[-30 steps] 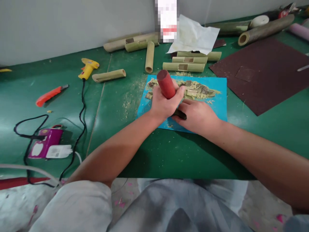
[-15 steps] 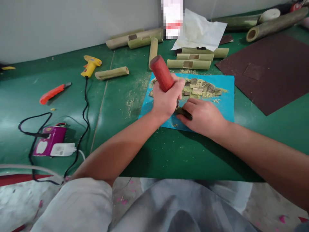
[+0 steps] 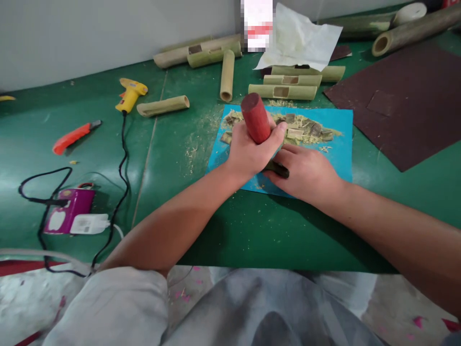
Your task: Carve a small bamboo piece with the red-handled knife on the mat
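Observation:
My left hand [image 3: 250, 146] is wrapped round a tool with a thick red cylindrical handle [image 3: 256, 117]; its lower end is hidden by my hands. Close beside it, my right hand [image 3: 304, 168] grips a small dark green bamboo piece [image 3: 278, 168], whose end shows between the fingers. Both hands are over a blue sheet [image 3: 340, 158]. Behind them on the sheet lies a heap of bamboo shavings and chips [image 3: 309, 130].
Notched bamboo tubes [image 3: 306, 92] lie behind the sheet, below white paper [image 3: 298, 41]. A brown board [image 3: 406, 105] is at right. To the left are a yellow glue gun [image 3: 130, 94], an orange cutter [image 3: 74, 137], a short tube [image 3: 163, 105] and a purple box [image 3: 68, 210] with cables.
The red handle has tipped to the right and stands more upright, with my left hand turned along with it. My right hand has barely moved. The view has shifted slightly.

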A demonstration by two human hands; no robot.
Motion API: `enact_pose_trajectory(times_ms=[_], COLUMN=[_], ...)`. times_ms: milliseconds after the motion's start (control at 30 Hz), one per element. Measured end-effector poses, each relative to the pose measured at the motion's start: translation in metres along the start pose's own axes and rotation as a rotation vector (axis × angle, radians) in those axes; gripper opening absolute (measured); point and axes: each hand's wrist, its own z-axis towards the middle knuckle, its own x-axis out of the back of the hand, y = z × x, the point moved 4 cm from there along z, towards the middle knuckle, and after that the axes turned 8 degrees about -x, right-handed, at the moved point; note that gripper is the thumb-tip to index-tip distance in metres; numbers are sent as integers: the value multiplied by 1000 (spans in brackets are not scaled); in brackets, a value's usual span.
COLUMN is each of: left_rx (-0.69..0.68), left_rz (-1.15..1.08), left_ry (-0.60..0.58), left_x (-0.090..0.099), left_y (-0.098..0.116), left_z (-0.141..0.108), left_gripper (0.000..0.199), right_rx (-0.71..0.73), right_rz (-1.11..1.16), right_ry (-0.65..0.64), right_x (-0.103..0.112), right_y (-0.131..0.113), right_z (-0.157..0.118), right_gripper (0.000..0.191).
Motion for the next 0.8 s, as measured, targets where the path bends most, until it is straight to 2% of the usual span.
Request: enact_pose_trajectory(times_ms=[100, 200, 267, 333, 400, 533, 800], left_rx=[23, 87, 129, 126, 108, 99, 28], left_rz=[-17, -40, -93, -133, -125, -33, 36], left_ry=[-24, 1, 51, 127, 154, 58, 15], left_x=[-2, 0, 2, 5, 6, 3, 4], left_y=[-4, -10, -14, -16, -15, -11, -5], left_z=[2, 2, 1, 1, 1, 1, 0], left_gripper=[47, 49, 52, 53, 51, 50, 52], right_rx=[42, 36, 4, -3, 10, 39, 32], right_rz=[91, 88, 47, 14, -13, -54, -47], right_ry=[6, 10, -1, -2, 17, 33, -14], right_x=[-1, -1, 0, 0, 1, 1, 1], right_y=[0, 1, 2, 3, 3, 1, 0], right_z=[1, 1, 2, 3, 3, 1, 0], right_gripper=[22, 20, 20, 21, 20, 20, 26])
